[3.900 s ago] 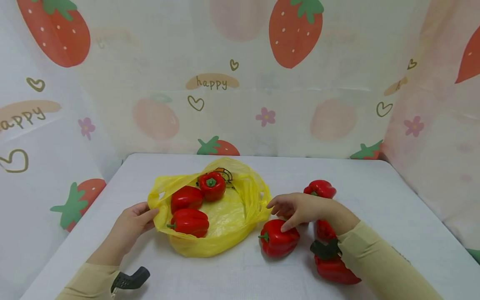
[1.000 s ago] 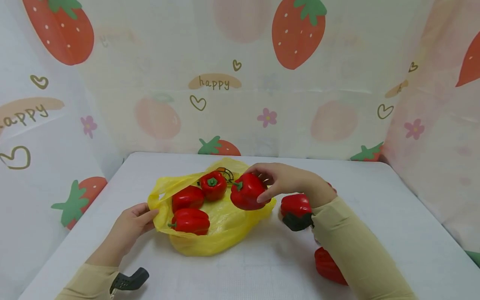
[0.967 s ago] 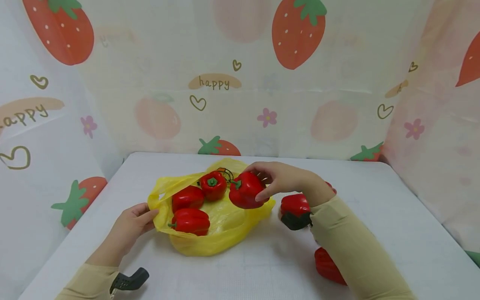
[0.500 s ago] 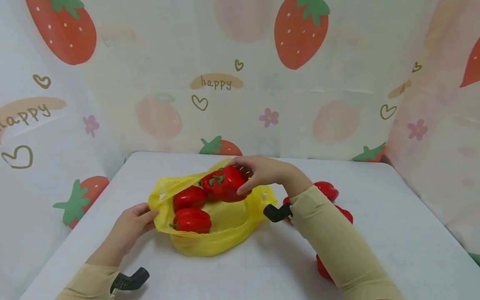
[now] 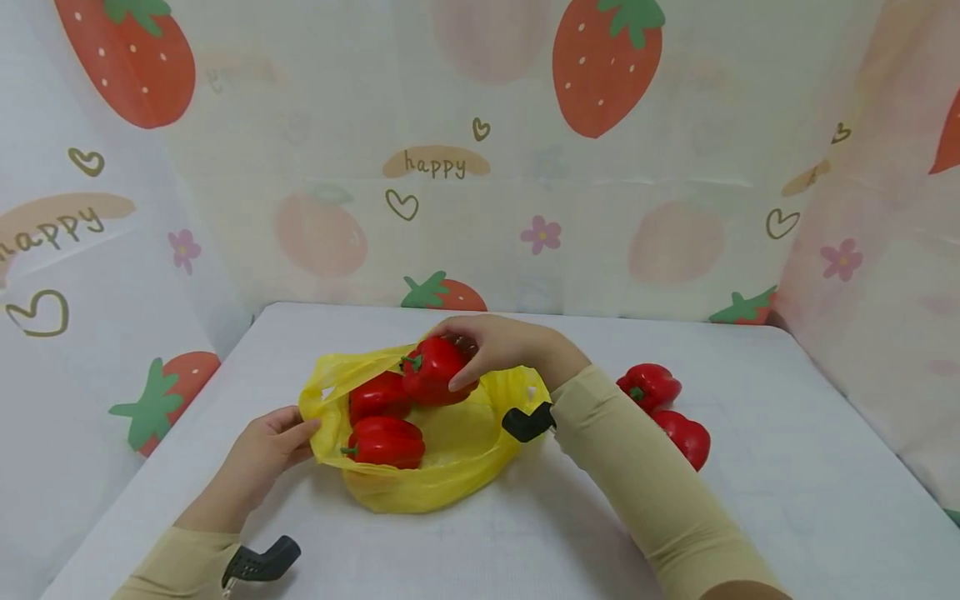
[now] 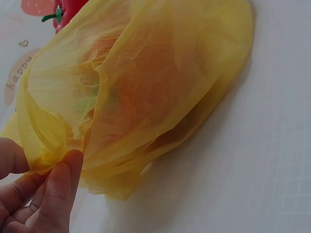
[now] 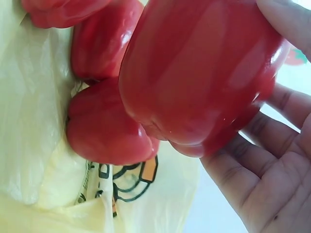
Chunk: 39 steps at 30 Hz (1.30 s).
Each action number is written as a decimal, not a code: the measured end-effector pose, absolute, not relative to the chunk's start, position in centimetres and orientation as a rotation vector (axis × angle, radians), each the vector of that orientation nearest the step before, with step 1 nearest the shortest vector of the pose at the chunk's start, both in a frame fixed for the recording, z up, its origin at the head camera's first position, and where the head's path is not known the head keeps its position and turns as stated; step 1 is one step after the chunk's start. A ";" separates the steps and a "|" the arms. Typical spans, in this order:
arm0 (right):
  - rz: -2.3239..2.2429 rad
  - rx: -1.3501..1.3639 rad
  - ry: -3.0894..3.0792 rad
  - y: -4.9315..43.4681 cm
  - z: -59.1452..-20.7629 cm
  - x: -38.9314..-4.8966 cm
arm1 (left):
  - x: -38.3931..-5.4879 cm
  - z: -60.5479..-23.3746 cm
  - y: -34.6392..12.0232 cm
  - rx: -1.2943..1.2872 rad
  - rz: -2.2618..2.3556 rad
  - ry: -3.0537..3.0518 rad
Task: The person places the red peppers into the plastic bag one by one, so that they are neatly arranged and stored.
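My left hand [image 5: 266, 450] pinches the left rim of a yellow plastic bag [image 5: 408, 492] between thumb and fingers; the left wrist view shows its fingertips [image 6: 60, 182] at the gathered plastic. My right hand [image 5: 506, 343] holds a red bell pepper [image 5: 437, 373] with a green stem over the bag's mouth, thumb on the near side and fingers round the back. Inside the bag lie a front bell pepper [image 5: 386, 442] and a middle one [image 5: 378, 393]. A further bell pepper [image 7: 109, 124] in the bag is seen in the right wrist view, mostly hidden behind the held one in the head view.
Two more bell peppers, one farther back [image 5: 651, 385] and one nearer [image 5: 686, 437], lie on the white table [image 5: 420, 558] beside the right sleeve [image 5: 630, 467]. Black wrist devices [image 5: 262, 558] sit at both cuffs. A strawberry-print sheet [image 5: 465, 250] stands behind and at the sides.
My right hand picked up a bell pepper from right of the bag and carried it left over the bag's opening. My left hand keeps its hold on the rim.
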State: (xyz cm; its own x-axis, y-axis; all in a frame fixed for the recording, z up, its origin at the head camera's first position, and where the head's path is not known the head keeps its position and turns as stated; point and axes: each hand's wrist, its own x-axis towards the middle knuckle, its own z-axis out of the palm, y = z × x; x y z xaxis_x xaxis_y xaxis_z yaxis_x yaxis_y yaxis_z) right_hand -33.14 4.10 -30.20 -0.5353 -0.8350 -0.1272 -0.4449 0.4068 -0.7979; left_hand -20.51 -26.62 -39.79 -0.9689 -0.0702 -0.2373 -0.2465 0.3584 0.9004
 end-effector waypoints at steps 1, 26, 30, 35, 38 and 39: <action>-0.990 -1.078 2.148 3.9 -30.3 -33.2 | -20.5 -39.8 -26.7 -0.290 1.672 2.454; -0.845 -0.996 2.146 2.5 -32.5 -34.4 | -20.4 -39.3 -26.8 -0.304 1.707 2.433; -0.793 -0.958 2.167 2.3 -32.9 -34.4 | -20.4 -39.4 -27.0 -0.301 1.707 2.434; -0.751 -0.961 2.182 2.1 -33.3 -34.5 | -20.3 -39.5 -27.1 -0.298 1.703 2.440; -0.746 -0.977 2.184 1.9 -33.5 -34.6 | -20.2 -39.5 -27.2 -0.297 1.707 2.440; -0.750 -0.979 2.183 1.9 -33.6 -34.6 | -20.2 -39.5 -27.2 -0.298 1.708 2.439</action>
